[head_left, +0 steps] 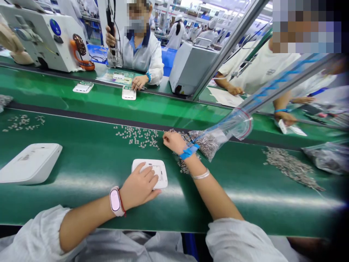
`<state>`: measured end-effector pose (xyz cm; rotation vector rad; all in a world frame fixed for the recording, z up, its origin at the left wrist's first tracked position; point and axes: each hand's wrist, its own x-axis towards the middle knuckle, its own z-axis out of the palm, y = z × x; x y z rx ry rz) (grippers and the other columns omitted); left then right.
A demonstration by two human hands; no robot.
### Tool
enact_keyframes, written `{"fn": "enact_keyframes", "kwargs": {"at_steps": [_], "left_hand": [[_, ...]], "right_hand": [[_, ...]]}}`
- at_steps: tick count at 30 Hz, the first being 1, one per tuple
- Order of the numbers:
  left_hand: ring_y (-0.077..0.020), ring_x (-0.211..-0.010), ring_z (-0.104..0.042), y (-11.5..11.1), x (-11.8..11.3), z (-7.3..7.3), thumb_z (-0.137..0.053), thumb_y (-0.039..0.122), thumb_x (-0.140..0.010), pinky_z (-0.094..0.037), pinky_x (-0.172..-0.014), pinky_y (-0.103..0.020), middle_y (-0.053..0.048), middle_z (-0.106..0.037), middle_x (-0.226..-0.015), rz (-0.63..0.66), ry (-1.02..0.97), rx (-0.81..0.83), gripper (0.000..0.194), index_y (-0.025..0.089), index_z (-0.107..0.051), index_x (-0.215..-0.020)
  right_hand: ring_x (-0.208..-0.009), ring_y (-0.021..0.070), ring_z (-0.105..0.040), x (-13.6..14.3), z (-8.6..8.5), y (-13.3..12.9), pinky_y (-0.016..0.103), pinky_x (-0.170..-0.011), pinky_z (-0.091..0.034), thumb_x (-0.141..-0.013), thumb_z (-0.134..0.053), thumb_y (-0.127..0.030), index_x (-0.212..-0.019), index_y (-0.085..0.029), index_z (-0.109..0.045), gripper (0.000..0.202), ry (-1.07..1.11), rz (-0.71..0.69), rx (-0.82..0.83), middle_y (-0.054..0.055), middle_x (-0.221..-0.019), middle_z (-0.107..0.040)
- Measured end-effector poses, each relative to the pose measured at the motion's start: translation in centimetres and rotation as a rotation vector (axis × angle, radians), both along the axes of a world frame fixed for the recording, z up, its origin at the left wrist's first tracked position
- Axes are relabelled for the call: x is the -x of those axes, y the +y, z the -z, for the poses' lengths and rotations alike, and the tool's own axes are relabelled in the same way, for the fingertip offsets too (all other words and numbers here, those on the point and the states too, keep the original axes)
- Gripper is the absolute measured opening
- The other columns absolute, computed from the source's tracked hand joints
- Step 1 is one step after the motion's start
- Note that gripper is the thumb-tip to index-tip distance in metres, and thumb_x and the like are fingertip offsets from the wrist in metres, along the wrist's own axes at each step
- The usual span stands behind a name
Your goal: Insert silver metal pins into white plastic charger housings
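Observation:
A rounded white plastic housing (163, 174) lies on the green bench in front of me, its recessed side facing up. My left hand (140, 183) rests on its left part, fingers spread and lying flat. Farther off and to the right, my right hand (173, 142) is at the left edge of a pile of small metal pieces (184, 165). Its fingers are curled together; whatever they pinch is hidden. Beside that hand, on its left, small metal clips (137, 135) lie scattered. A clear plastic bag (214, 140) of metal pieces sits just right of my right wrist.
A larger white housing (32, 163) lies at the left, with loose clips (23, 123) behind it. Another metal pile (289, 165) and bag (327, 156) are at the right. Across the green belt (103, 103), a co-worker's hand (139, 82) touches a white part. A slanted metal post (231, 47) stands there.

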<state>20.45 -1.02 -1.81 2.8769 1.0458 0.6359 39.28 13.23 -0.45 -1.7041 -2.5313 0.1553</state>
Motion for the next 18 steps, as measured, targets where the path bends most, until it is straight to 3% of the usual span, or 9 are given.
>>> {"fn": "enact_keyframes", "kwargs": {"at_steps": [3, 6, 8, 14, 18], "left_hand": [[-0.0209, -0.098, -0.057, 0.6, 0.6, -1.1, -0.047, 0.036, -0.085, -0.032, -0.096, -0.042, -0.007, -0.064, -0.1, 0.004, -0.139, 0.088, 0.027, 0.016, -0.057, -0.101], [-0.0189, -0.094, -0.058, 1.6, 1.0, -2.5, -0.046, 0.031, -0.087, -0.039, -0.089, -0.038, -0.006, -0.065, -0.102, -0.092, -0.306, 0.153, 0.026, 0.016, -0.055, -0.106], [-0.0184, -0.092, -0.059, 2.2, 1.1, -3.2, -0.048, 0.029, -0.086, -0.043, -0.083, -0.034, -0.006, -0.065, -0.101, -0.14, -0.411, 0.221, 0.025, 0.015, -0.057, -0.105], [-0.0127, -0.079, -0.061, 2.4, 0.7, -4.1, -0.05, 0.022, -0.085, -0.048, -0.073, -0.024, -0.003, -0.066, -0.087, 0.011, -0.585, 0.519, 0.015, 0.016, -0.064, -0.087], [-0.012, -0.073, -0.062, 2.4, 0.8, -3.8, -0.053, 0.019, -0.082, -0.048, -0.068, -0.023, -0.002, -0.067, -0.08, -0.001, -0.6, 0.479, 0.011, 0.016, -0.064, -0.082]], "right_hand": [[-0.069, 0.0104, -0.064, -1.1, -0.6, -4.2, 0.018, -0.066, -0.049, -0.081, -0.052, -0.015, -0.087, -0.015, -0.061, 0.011, 0.26, -0.135, -0.061, 0.002, -0.076, -0.068], [-0.073, 0.0109, -0.064, -1.2, -0.8, -8.2, 0.02, -0.067, -0.051, -0.081, -0.054, -0.014, -0.083, -0.018, -0.063, 0.009, 0.616, -0.363, -0.236, 0.003, -0.08, -0.069], [-0.074, 0.0119, -0.064, -0.8, -1.0, -9.9, 0.022, -0.066, -0.051, -0.08, -0.056, -0.011, -0.084, -0.018, -0.063, 0.011, 0.726, -0.473, -0.34, 0.004, -0.08, -0.068], [-0.07, 0.0139, -0.06, -0.1, -0.9, -10.7, 0.027, -0.059, -0.047, -0.079, -0.058, -0.01, -0.091, -0.019, -0.064, 0.017, 0.782, -0.618, -0.425, 0.006, -0.078, -0.066], [-0.071, 0.0139, -0.06, -0.1, -0.6, -10.7, 0.027, -0.06, -0.048, -0.078, -0.058, -0.01, -0.091, -0.019, -0.064, 0.017, 0.794, -0.585, -0.419, 0.006, -0.078, -0.066]]}}
